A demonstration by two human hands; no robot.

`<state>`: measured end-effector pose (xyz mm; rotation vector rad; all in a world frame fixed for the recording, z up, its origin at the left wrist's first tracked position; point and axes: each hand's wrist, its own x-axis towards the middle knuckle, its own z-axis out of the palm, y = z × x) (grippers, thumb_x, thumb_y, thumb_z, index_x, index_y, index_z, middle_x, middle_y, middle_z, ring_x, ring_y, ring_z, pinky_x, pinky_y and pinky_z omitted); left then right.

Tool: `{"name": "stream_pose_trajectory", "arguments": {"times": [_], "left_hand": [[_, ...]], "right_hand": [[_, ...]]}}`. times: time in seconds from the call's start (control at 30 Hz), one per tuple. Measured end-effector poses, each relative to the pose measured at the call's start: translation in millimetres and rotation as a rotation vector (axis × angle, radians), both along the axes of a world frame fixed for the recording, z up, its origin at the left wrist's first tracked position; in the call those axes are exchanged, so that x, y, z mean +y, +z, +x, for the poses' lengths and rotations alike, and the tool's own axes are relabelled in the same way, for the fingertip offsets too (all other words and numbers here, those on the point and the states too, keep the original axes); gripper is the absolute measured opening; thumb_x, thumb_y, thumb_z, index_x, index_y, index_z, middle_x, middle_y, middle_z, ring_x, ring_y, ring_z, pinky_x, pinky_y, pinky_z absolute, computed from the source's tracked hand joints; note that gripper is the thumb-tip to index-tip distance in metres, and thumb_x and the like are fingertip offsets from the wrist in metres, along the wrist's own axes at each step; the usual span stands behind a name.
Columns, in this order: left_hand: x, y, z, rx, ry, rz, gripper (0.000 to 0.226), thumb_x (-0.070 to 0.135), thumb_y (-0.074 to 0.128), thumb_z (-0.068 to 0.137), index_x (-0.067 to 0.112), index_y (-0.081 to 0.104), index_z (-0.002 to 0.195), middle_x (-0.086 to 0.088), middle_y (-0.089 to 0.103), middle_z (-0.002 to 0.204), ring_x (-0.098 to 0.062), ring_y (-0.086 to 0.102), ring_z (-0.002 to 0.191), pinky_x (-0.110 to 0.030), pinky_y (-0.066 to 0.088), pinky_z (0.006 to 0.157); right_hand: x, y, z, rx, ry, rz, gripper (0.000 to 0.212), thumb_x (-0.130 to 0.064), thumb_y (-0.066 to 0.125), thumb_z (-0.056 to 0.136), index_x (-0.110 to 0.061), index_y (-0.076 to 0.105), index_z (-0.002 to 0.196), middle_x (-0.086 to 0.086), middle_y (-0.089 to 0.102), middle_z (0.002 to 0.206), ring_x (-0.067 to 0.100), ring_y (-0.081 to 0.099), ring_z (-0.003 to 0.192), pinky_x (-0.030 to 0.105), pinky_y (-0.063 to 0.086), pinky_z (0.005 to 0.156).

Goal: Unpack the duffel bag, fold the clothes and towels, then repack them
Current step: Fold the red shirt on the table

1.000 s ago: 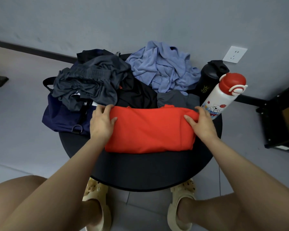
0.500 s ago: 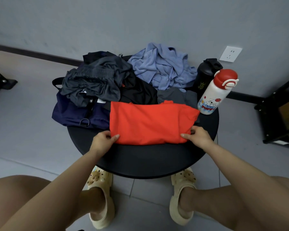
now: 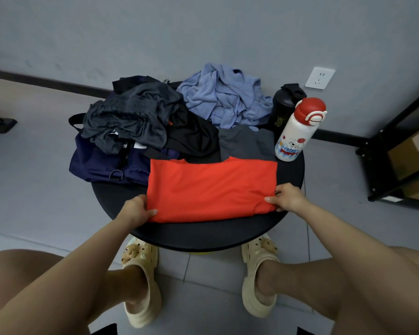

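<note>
Folded red garment point(image 3: 211, 189) flat near desk's point(image 3: 203, 235) front edge, near corners pinched by left hand point(image 3: 137, 210) and right hand point(image 3: 288, 197). Behind, navy duffel bag point(image 3: 99, 163) at left edge under crumpled dark clothes point(image 3: 128, 122); blue towel point(image 3: 225, 102) at back; white bottle point(image 3: 298, 129) at right edge.

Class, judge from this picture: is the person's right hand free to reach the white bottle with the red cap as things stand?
Probably yes, once it lets go. The right hand pinches the red shirt at its near corner; the white bottle stands upright just beyond, with only bare table between.

Duffel bag point(image 3: 99, 163) mostly hidden under clothes point(image 3: 131, 122)
</note>
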<state>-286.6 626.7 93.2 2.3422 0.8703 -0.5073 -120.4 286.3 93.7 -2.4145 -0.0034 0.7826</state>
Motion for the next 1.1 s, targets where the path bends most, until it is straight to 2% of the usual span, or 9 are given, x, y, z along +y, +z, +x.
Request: {"name": "stream_pose_trajectory", "arguments": {"times": [0.13, 0.2, 0.27, 0.33, 0.4, 0.5, 0.67, 0.93, 1.1], "left_hand": [[-20, 6, 2, -0.284, -0.197, 0.452, 0.032, 0.038, 0.063, 0.086, 0.010, 0.049, 0.095, -0.008, 0.056, 0.100, -0.030, 0.053, 0.098, -0.041, 0.046, 0.076], [-42, 3, 10, -0.486, -0.397, 0.461, 0.022, 0.029, 0.061, 0.087, 0.009, 0.055, 0.091, -0.011, 0.057, 0.092, -0.034, 0.056, 0.090, -0.042, 0.050, 0.071], [-69, -3, 18, -0.553, -0.577, 0.399, 0.027, 0.031, 0.048, 0.087, 0.009, 0.061, 0.098, -0.011, 0.059, 0.097, -0.034, 0.060, 0.090, -0.042, 0.054, 0.074], [-98, -10, 29, -0.508, -0.705, 0.298, 0.041, 0.031, 0.038, 0.092, 0.011, 0.057, 0.122, -0.012, 0.054, 0.128, -0.032, 0.053, 0.119, -0.044, 0.045, 0.097], [-123, -16, 38, -0.422, -0.773, 0.258, 0.047, 0.028, 0.034, 0.100, 0.017, 0.032, 0.146, -0.002, 0.021, 0.156, -0.021, 0.017, 0.145, -0.039, 0.015, 0.116], [-147, -16, 53, -0.412, -0.841, 0.328, 0.053, 0.033, 0.024, 0.103, 0.023, 0.007, 0.152, 0.007, -0.006, 0.159, -0.014, -0.008, 0.146, -0.034, -0.002, 0.117], [-165, -29, 63, -0.338, -0.926, 0.370, 0.057, 0.042, 0.019, 0.103, 0.023, -0.004, 0.151, 0.008, -0.012, 0.158, -0.014, -0.012, 0.146, -0.037, -0.004, 0.117], [-161, -48, 60, -0.257, -0.949, 0.378, 0.067, 0.049, 0.001, 0.089, 0.024, -0.010, 0.150, 0.009, -0.016, 0.158, -0.013, -0.015, 0.145, -0.039, -0.003, 0.117], [-158, -53, 61, -0.295, -0.974, 0.383, 0.077, 0.055, -0.015, 0.078, 0.025, -0.011, 0.149, 0.009, -0.014, 0.158, -0.013, -0.014, 0.145, -0.038, -0.003, 0.117]], "right_hand": [[-10, 5, -4, 0.007, -0.039, -0.031, 0.028, -0.028, 0.074, 0.082, -0.009, 0.056, 0.072, 0.006, 0.061, 0.073, 0.015, 0.056, 0.063, 0.025, 0.049, 0.055], [-16, 10, -5, 0.085, -0.021, -0.015, 0.025, -0.027, 0.074, 0.082, -0.010, 0.059, 0.071, 0.004, 0.061, 0.069, 0.013, 0.056, 0.061, 0.023, 0.048, 0.054], [-18, 9, -11, 0.132, 0.018, 0.011, 0.018, -0.023, 0.076, 0.080, -0.012, 0.063, 0.074, 0.002, 0.062, 0.070, 0.012, 0.057, 0.064, 0.021, 0.047, 0.055], [-16, 4, -17, 0.089, 0.019, 0.050, 0.017, -0.019, 0.079, 0.077, -0.014, 0.063, 0.075, 0.003, 0.063, 0.071, 0.013, 0.059, 0.068, 0.021, 0.048, 0.058], [-15, -1, -20, 0.017, -0.038, 0.101, 0.020, -0.015, 0.080, 0.075, -0.012, 0.061, 0.075, 0.006, 0.066, 0.072, 0.015, 0.062, 0.067, 0.024, 0.050, 0.061], [-17, -5, -21, -0.031, -0.070, 0.139, 0.017, -0.013, 0.078, 0.078, -0.010, 0.061, 0.075, 0.006, 0.066, 0.071, 0.014, 0.062, 0.065, 0.025, 0.050, 0.063], [-23, -9, -27, 0.004, -0.016, 0.195, 0.011, -0.018, 0.078, 0.078, -0.012, 0.069, 0.080, -0.002, 0.062, 0.072, 0.008, 0.057, 0.068, 0.021, 0.049, 0.064], [-11, -23, -45, -0.130, 0.065, 0.097, 0.031, -0.020, 0.078, 0.078, -0.021, 0.054, 0.058, -0.009, 0.049, 0.077, 0.007, 0.049, 0.071, 0.021, 0.036, 0.073], [-21, -3, -28, -0.038, 0.159, 0.021, 0.015, -0.017, 0.074, 0.082, -0.010, 0.064, 0.074, -0.004, 0.056, 0.078, 0.010, 0.052, 0.073, 0.022, 0.039, 0.074]]}}
